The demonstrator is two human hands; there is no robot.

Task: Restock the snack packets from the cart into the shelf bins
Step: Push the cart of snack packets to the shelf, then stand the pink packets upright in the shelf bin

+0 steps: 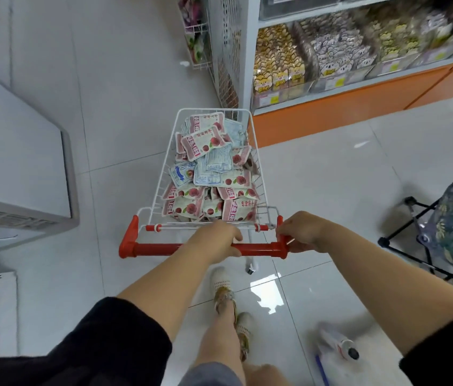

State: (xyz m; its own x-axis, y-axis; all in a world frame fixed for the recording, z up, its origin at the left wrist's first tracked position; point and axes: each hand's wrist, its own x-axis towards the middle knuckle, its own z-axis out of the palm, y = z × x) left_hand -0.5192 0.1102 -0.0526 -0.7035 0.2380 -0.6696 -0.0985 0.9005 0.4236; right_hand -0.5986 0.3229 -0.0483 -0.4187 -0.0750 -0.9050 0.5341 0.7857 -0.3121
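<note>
floor [331, 176]: glossy white tile | shelf bins [317, 59] right | 2 grips closed on cart handle [256, 249]

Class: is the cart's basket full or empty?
Full: the basket holds packets heaped to its rim.

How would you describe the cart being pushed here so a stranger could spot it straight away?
Start at the tall white shelf unit with the orange base on the right of the aisle. Just in front of its corner stands a small white wire cart heaped with pink and pale blue snack packets. Its red handle bar, gripped by the left hand and right hand, sets it apart.
</note>
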